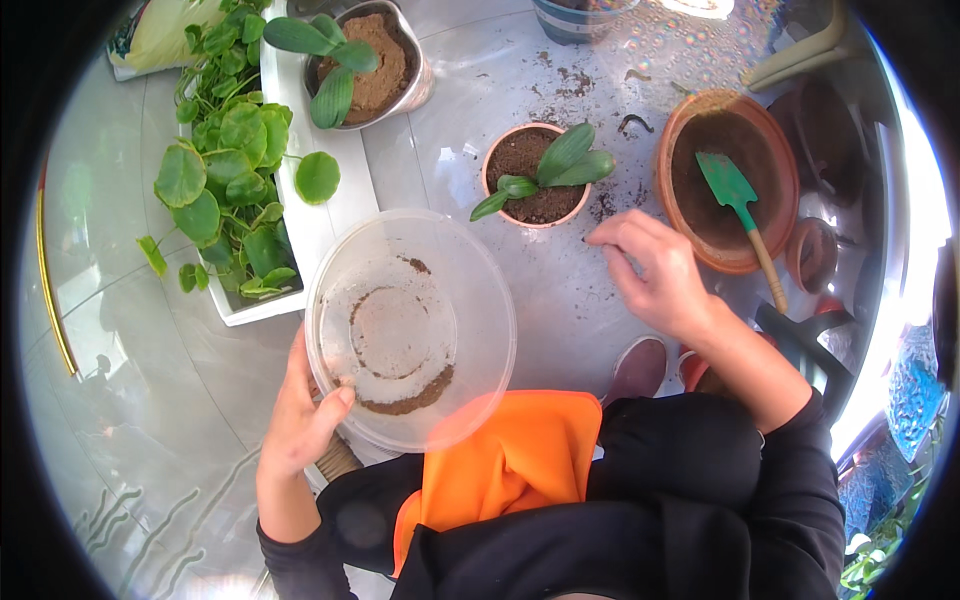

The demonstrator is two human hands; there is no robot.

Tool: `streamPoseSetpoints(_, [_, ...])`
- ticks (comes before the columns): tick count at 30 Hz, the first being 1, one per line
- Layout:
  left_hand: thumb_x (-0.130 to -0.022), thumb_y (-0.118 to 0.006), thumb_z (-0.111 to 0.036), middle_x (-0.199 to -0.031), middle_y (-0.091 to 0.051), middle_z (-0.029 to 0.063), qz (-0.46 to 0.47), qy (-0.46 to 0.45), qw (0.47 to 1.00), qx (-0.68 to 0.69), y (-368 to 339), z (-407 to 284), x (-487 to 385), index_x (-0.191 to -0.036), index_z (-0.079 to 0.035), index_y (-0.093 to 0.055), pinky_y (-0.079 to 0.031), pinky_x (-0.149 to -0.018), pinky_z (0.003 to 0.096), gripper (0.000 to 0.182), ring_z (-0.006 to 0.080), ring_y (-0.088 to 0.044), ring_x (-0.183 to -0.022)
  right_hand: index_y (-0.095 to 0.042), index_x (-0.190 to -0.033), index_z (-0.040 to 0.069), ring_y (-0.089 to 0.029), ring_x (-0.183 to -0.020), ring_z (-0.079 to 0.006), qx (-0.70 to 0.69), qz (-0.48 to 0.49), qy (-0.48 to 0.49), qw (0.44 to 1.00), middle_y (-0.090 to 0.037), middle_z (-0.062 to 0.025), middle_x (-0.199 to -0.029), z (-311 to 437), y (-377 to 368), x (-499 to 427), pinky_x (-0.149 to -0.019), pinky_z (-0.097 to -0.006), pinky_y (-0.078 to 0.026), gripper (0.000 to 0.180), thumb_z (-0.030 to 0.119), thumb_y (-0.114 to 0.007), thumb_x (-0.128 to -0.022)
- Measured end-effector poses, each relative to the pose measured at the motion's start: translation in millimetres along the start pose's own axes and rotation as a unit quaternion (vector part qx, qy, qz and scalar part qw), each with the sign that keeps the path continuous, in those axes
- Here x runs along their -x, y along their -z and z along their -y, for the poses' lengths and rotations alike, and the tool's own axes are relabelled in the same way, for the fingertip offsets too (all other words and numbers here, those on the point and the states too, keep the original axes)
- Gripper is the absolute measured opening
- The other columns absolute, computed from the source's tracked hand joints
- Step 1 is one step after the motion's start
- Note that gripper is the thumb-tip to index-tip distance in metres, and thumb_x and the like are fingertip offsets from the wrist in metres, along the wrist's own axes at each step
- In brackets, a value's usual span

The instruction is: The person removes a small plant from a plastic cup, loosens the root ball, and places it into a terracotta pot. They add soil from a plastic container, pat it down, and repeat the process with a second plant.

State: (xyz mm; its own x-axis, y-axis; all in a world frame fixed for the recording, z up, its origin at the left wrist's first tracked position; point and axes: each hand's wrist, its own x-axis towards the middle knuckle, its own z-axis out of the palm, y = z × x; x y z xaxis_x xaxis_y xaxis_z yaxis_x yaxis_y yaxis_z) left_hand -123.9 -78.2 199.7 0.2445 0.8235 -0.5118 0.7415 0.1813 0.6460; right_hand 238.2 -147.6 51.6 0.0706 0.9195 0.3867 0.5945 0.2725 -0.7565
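My left hand (304, 412) grips the lower left rim of a clear round plastic container (405, 322), which is tilted and has some brown soil along its bottom edge. My right hand (652, 270) is in the air over the tiled floor, fingers curled, its fingertips beside a small dark bit. Just up and left of it stands a small pink-rimmed pot (487, 176) of soil with a green broad-leaved plant (564, 155). To the right, a green trowel with a wooden handle (766, 270) rests in a wide terracotta bowl (667, 202) with soil.
A white planter (330, 217) of round-leaved plants (244, 127) is at the left. Behind it stands a pot (420, 90) with a broad-leaved plant in light brown soil. Loose soil (574, 81) is scattered on the floor. A blue-grey bucket (574, 22) is at the top, empty terracotta-coloured pots (812, 255) at the right.
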Motion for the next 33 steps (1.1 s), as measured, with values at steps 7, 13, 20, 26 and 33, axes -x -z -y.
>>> streamPoseSetpoints(7, [-0.076,-0.051,0.0,-0.141,-0.042,0.0107,0.126,0.249,0.907,0.315,-8,122,-66,-0.157,-0.021,-0.013,-0.043,-0.103,0.0399,0.092,0.0251,-0.048,-0.125,-0.065,-0.106,0.0,-0.061,-0.1,-0.0299,0.127,0.094,0.089,0.983,-0.065,-0.0122,-0.112,-17,-53,-6,-0.087,-0.0409,-0.049,0.034,-0.004,-0.064,-0.073])
streamPoseSetpoints(13, [-0.082,-0.05,0.0,-0.145,-0.041,0.0123,0.122,0.246,0.908,0.317,-43,185,-89,-0.157,-0.021,-0.017,-0.041,-0.107,0.0458,0.084,0.0289,-0.043,-0.132,-0.064,-0.109,0.001,-0.06,-0.104,-0.0304,0.153,0.11,0.103,0.977,-0.064,-0.012,-0.113,-20,-51,-8,-0.089,-0.0414,-0.048,0.037,-0.005,-0.062,-0.073])
streamPoseSetpoints(20, [-0.088,-0.063,-0.028,-0.119,-0.06,0.0196,0.079,0.133,0.982,-0.11,-26,144,-68,-0.149,-0.002,-0.033,-0.05,-0.09,0.0384,0.072,0.0262,-0.061,-0.106,-0.062,-0.114,0.002,-0.06,-0.105,-0.0318,0.183,0.121,0.102,0.97,-0.064,-0.0117,-0.115,-19,-46,-10,-0.091,-0.0422,-0.047,0.042,-0.009,-0.06,-0.073])
streamPoseSetpoints(26, [-0.089,-0.063,-0.016,-0.083,-0.063,0.01,0.047,-0.069,0.994,-0.073,-23,83,-90,-0.099,0.002,-0.061,-0.05,-0.071,0.0322,0.021,0.0207,-0.061,-0.075,-0.064,-0.111,0.002,-0.06,-0.103,-0.0313,0.18,0.135,0.126,0.966,-0.064,-0.0111,-0.113,-13,-52,-13,-0.089,-0.0412,-0.048,0.04,-0.008,-0.061,-0.073])
streamPoseSetpoints(33, [-0.087,-0.062,-0.013,-0.077,-0.054,0.0097,0.134,-0.228,0.941,-0.21,-50,98,-116,-0.086,-0.001,-0.061,-0.046,-0.069,0.0326,0.012,0.0216,-0.056,-0.075,-0.064,-0.105,0.001,-0.062,-0.094,-0.0315,0.068,0.295,0.147,0.942,-0.066,-0.0139,-0.106,-5,-58,-1,-0.082,-0.041,-0.05,0.038,-0.007,-0.06,-0.069])
